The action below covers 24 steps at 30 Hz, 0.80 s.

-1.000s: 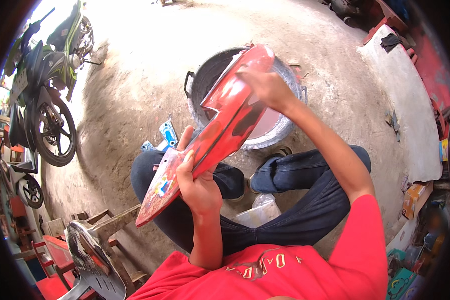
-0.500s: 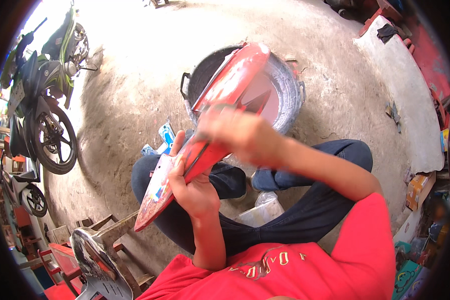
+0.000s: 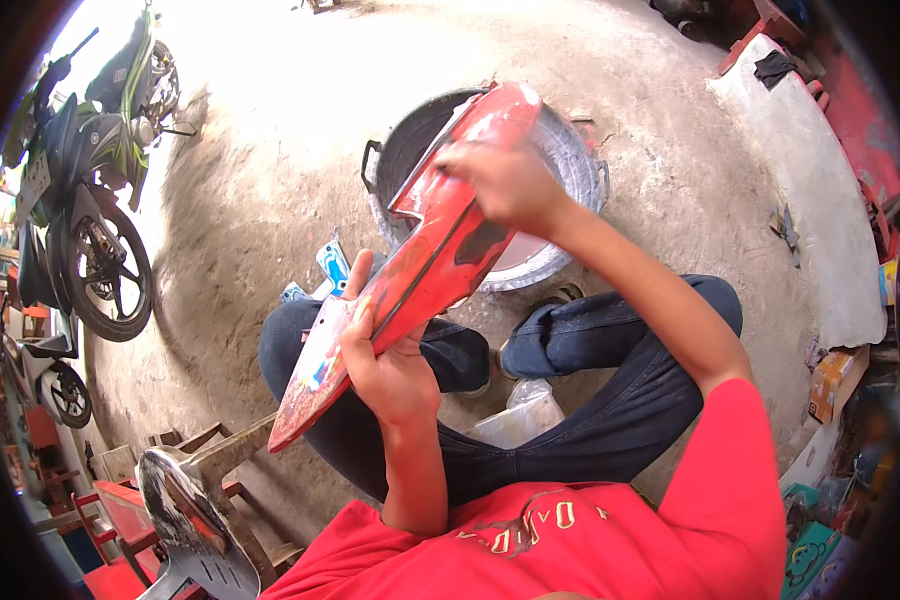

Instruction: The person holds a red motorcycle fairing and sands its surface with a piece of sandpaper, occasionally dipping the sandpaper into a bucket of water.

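Note:
A long red motorcycle body panel (image 3: pixel 425 275) lies tilted across my lap, its far end over a black basin (image 3: pixel 567 165) of milky, pinkish liquid. The panel's paint is patchy, with dark and pale worn areas and a sticker near its pointed near end. My left hand (image 3: pixel 385 365) grips its lower part, thumb on top and one finger raised past the edge. Toward the far end, my right hand (image 3: pixel 510 188) presses on the panel with curled fingers. Whatever may lie under those blurred fingertips is hidden.
Parked motorcycles (image 3: pixel 110 250) stand at the left. A scuffed panel (image 3: pixel 195 520) and wooden frame (image 3: pixel 235 455) sit at lower left. Blue-and-white pieces (image 3: pixel 332 265) lie by my knee, a clear plastic container (image 3: pixel 520 420) between my legs. Shelved clutter and a cardboard box (image 3: pixel 835 385) line the right.
My right hand has slid up and away along the panel toward its far end, uncovering the middle with its dark patch. My left hand keeps its grip.

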### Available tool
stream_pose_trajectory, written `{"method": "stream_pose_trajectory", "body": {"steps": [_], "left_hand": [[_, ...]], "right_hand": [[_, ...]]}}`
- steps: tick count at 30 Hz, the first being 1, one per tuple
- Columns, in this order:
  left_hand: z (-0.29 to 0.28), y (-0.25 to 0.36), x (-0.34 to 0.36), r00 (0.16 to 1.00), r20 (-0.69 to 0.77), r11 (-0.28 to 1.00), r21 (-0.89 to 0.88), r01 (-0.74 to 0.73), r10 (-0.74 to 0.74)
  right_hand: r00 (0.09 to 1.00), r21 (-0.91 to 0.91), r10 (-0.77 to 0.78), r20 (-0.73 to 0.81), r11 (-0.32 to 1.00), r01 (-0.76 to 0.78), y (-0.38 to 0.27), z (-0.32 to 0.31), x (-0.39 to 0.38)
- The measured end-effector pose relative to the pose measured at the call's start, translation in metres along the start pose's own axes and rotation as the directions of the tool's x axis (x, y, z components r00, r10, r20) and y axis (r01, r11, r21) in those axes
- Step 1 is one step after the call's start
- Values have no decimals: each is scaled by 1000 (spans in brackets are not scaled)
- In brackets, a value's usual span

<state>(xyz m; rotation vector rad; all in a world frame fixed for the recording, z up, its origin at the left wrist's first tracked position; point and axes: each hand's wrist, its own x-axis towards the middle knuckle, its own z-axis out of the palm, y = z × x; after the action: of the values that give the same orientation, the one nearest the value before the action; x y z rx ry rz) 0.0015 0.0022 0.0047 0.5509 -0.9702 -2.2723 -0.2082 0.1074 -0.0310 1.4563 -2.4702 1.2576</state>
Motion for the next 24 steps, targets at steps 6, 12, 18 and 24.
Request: {"method": "stream_pose_trajectory", "body": {"steps": [6,12,18,24], "left_hand": [[-1,1,0,1000,9,1000,22,-10,10],[-1,0,-1,1000,3,1000,-24,-4,4],[-2,0,2,1000,-9,1000,18,5,-5],[-2,-1,1,1000,12,1000,7,-4,4]], "right_hand": [[921,47,-385,62,923,383,-37,1,-16],[996,-178,-29,-90,984,12,5,-3,-10],[886,-72,-460,-60,887,455,-31,7,-22],[997,-222,-60,-40,974,50,-12,6,-13]]}}
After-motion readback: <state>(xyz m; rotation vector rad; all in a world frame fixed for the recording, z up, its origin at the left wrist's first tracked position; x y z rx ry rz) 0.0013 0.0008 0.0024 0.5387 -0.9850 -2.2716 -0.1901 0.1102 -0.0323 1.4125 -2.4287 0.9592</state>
